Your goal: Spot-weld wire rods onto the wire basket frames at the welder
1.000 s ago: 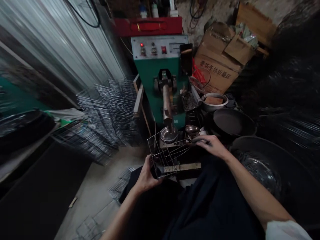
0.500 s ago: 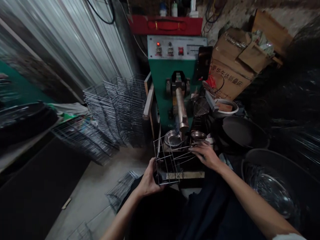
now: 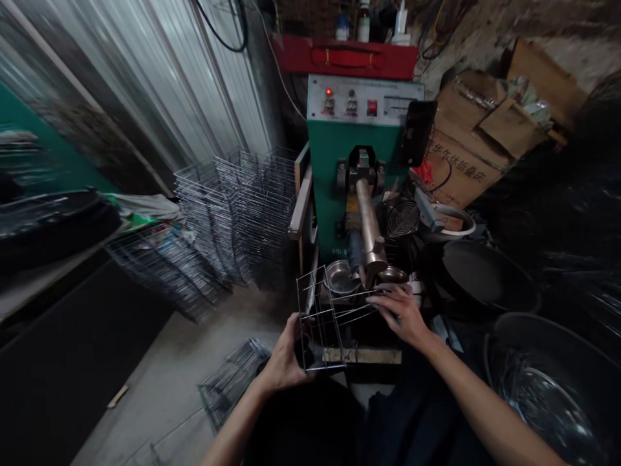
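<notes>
Your left hand [image 3: 285,359] closes around the near corner of a wire rack [image 3: 317,323], its fingers partly hidden behind the wires. Your right hand [image 3: 400,317] lies open, fingers spread across the rack's right-hand wires. The rack stands just near of a steel dish [image 3: 341,277], below the metal ram [image 3: 369,223] of a green machine [image 3: 334,171]; what bears the rack's base is hard to make out in shadow. Stacked wire racks [image 3: 237,220] stand far left.

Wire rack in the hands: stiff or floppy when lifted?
The thin silver wire rack is probably light yet fairly stiff, keeping its box shape between the left hand and right hand. Its open wires might snag stacked racks.
</notes>
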Motion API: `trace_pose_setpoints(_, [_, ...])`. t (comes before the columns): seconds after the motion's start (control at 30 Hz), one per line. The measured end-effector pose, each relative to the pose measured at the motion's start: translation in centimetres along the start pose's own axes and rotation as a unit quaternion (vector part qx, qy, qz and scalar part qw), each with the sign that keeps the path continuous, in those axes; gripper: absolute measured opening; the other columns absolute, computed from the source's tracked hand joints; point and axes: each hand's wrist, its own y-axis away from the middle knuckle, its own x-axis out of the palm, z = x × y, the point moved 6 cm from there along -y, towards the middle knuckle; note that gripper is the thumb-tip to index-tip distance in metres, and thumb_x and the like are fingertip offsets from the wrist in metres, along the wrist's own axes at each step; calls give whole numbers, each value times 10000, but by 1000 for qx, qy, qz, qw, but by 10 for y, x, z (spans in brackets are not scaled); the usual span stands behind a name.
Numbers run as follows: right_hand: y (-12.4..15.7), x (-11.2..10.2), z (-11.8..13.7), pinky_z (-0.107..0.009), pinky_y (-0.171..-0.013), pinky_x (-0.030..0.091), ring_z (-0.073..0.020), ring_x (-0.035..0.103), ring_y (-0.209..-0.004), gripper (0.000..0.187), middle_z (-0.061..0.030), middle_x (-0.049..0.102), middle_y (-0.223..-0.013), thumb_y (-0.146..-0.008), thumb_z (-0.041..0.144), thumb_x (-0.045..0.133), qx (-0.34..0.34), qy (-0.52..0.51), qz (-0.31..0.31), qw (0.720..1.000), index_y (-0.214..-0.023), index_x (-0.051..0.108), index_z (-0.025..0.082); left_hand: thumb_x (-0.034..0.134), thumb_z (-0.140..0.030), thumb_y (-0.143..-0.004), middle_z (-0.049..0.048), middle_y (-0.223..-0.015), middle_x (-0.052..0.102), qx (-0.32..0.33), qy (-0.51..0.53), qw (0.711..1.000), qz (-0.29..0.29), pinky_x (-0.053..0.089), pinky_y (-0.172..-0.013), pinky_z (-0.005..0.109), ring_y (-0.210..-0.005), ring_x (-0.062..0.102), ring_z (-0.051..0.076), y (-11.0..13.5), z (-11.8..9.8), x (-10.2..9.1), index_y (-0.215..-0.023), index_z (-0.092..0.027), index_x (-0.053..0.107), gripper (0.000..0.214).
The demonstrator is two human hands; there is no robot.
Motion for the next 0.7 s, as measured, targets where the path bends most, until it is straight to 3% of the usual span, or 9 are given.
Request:
trace_pose_setpoints(0.2, [-1,3,-4,-456,-960,359,-255,688,-1100,284,-39,805,-1022,-1053,222,585,11,13,4,1000,-1285,714,324,796,-266,-651,166,-1367,554,-10,41,999,-12,466,-1164,598,-1324,593,373,-4,1,0,-1475,-232,252,988])
trace_pose_setpoints(0.37, [-1,0,-1,-452,-968,343,-259,695,-1095,291,-32,806,-1016,-1040,209,605,2,7,-2,1000,-1285,706,331,787,-269,-660,179,-1382,539,-22,23,999,-12,476,-1147,608,-1312,600,375,4,5,1,-1508,-239,194,1036])
trace_pose_setpoints(0.7, [-1,5,-5,-474,-1003,386,-257,692,-1112,316,-49,806,-1003,-1045,220,581,15,18,4,1000,-1303,710,348,797,-261,-634,138,-1325,576,-26,2,999,-29,528,-1110,583,-1246,640,370,-1,1,-5,-1484,-249,274,998])
